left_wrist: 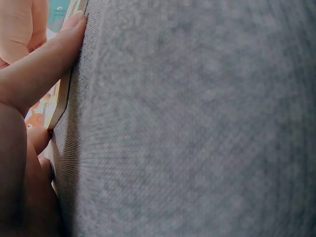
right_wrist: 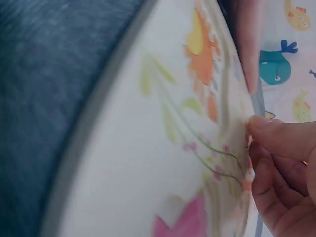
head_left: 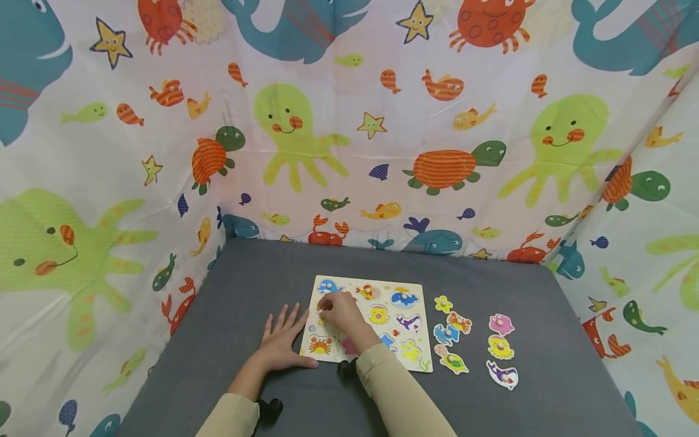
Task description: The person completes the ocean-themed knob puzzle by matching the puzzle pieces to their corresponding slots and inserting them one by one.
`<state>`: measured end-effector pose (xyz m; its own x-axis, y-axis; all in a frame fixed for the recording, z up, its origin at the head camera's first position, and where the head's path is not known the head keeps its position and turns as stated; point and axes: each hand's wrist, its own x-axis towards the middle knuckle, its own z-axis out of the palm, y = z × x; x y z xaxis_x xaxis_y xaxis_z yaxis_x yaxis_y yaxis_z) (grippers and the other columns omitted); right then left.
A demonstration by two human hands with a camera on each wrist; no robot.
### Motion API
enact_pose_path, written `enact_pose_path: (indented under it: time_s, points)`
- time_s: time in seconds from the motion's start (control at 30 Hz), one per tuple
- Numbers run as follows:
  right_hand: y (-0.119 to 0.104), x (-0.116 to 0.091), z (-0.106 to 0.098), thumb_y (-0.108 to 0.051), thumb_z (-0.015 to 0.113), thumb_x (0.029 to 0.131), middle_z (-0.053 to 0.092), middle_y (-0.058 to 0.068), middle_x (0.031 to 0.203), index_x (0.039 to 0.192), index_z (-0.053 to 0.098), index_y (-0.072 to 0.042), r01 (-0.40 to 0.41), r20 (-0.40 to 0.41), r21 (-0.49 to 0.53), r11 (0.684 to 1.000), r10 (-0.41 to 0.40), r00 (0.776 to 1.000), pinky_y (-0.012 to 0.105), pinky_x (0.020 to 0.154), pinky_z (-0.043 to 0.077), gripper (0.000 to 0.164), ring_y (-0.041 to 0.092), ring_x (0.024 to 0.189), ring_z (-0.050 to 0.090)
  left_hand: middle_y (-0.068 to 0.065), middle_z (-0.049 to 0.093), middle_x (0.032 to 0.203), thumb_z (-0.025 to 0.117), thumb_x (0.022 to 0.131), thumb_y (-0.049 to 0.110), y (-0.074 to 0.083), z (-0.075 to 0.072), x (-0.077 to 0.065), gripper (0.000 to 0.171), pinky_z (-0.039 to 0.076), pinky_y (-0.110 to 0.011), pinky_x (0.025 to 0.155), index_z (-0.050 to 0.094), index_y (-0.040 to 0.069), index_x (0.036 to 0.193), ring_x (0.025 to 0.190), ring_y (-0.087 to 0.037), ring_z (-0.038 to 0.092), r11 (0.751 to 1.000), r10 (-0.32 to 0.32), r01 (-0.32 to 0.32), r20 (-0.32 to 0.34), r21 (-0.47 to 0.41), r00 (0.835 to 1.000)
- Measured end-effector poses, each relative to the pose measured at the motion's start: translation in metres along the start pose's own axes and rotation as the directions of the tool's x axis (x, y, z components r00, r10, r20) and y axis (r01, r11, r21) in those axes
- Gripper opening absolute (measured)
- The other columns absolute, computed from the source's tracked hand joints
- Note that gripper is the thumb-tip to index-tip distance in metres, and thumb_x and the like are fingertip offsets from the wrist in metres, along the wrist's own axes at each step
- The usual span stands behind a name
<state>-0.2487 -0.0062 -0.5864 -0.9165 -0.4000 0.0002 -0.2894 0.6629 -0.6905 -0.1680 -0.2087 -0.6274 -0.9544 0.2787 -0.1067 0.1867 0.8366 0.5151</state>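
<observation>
A wooden peg puzzle board (head_left: 349, 285) with sea-animal pictures lies on the grey table. My left hand (head_left: 284, 346) rests at the board's left side with fingers spread, thumb along the front edge. In the left wrist view its thumb (left_wrist: 54, 57) touches the board's side. My right hand (head_left: 343, 312) reaches over the board and pinches a small puzzle piece (right_wrist: 248, 170) at its left part, mostly hidden by the fingers. Near it are a crab picture (head_left: 320, 345), a blue whale with a knob (head_left: 330, 285) and a yellow octopus (head_left: 378, 314).
Right of the board lie loose pieces: a yellow star (head_left: 443, 303), an orange crab (head_left: 460, 322), a blue crab (head_left: 446, 334) and a turtle (head_left: 451, 359). Farther right are a pink fish (head_left: 501, 324), a yellow fish (head_left: 500, 347) and a purple whale (head_left: 502, 375). A patterned curtain (head_left: 338, 224) surrounds the table.
</observation>
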Motion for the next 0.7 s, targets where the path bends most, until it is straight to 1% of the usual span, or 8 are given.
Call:
enact_pose_path:
  time_s: [0.07,0.17,0.27,0.37,0.5,0.6,0.7]
  points:
    - [0.001,-0.001,-0.003,-0.01,0.081,0.085,0.072,-0.004,0.086,0.099,0.078,-0.01,-0.008,-0.004,0.027,1.0,0.008,1.0,0.025,0.075,0.055,0.014,0.007,0.078,0.063,-0.003,0.004,0.171,0.075,0.06,0.083,-0.001,0.002,0.001,0.13,-0.013,-0.063,0.12,0.018,0.027,0.163,0.157,-0.034,-0.008,1.0,0.007,-0.007,-0.005,-0.005,1.0]
    - [0.004,-0.004,-0.012,-0.01,0.081,0.086,0.073,-0.003,0.089,0.106,0.077,-0.007,-0.009,-0.027,0.094,0.996,0.012,1.0,0.026,0.075,0.056,0.021,0.009,0.081,0.065,0.0,0.003,0.171,0.073,0.058,0.087,-0.004,0.006,0.002,0.132,-0.013,-0.062,0.12,0.017,0.029,0.163,0.158,-0.032,-0.008,1.0,0.002,-0.002,-0.011,0.009,1.0]
    - [0.006,-0.008,-0.025,-0.01,0.079,0.088,0.074,-0.001,0.093,0.112,0.076,-0.004,-0.005,-0.062,0.147,0.989,0.014,0.998,0.029,0.077,0.058,0.025,0.012,0.084,0.068,-0.001,0.003,0.171,0.07,0.057,0.09,-0.005,0.007,0.003,0.133,-0.012,-0.062,0.12,0.017,0.029,0.163,0.158,-0.032,-0.008,1.0,-0.001,0.001,-0.015,0.025,1.0]
    - [0.008,-0.014,-0.042,-0.011,0.077,0.089,0.075,0.001,0.096,0.115,0.075,-0.006,-0.022,-0.099,0.175,0.984,0.04,0.994,0.031,0.077,0.058,0.026,0.014,0.086,0.068,-0.002,0.004,0.171,0.07,0.057,0.09,-0.005,0.008,0.004,0.134,-0.011,-0.062,0.12,0.017,0.029,0.163,0.158,-0.032,-0.008,0.999,-0.002,0.002,-0.02,0.035,1.0]
    - [0.013,-0.024,-0.062,-0.012,0.077,0.09,0.075,0.004,0.099,0.115,0.074,-0.01,-0.032,-0.162,0.224,0.974,0.07,0.984,0.032,0.077,0.059,0.025,0.015,0.087,0.067,-0.003,0.005,0.172,0.072,0.057,0.088,-0.004,0.007,0.006,0.133,-0.012,-0.062,0.12,0.018,0.028,0.163,0.157,-0.033,-0.008,1.0,0.003,-0.003,-0.013,0.029,1.0]
    - [0.015,-0.032,-0.074,-0.011,0.077,0.09,0.075,0.004,0.099,0.114,0.075,-0.012,-0.017,-0.201,0.238,0.971,0.066,0.977,0.032,0.077,0.059,0.024,0.016,0.087,0.068,-0.005,0.005,0.172,0.074,0.058,0.086,-0.001,0.005,0.004,0.133,-0.013,-0.063,0.119,0.018,0.026,0.163,0.157,-0.034,-0.008,1.0,0.004,-0.004,0.006,0.003,1.0]
    - [0.016,-0.039,-0.085,-0.011,0.077,0.09,0.075,0.003,0.097,0.114,0.075,-0.012,0.003,-0.232,0.234,0.972,0.052,0.971,0.031,0.076,0.059,0.024,0.016,0.086,0.069,-0.006,0.006,0.171,0.074,0.058,0.086,0.0,0.003,0.003,0.134,-0.014,-0.063,0.119,0.019,0.025,0.163,0.157,-0.036,-0.008,1.0,0.004,-0.004,0.003,-0.014,1.0]
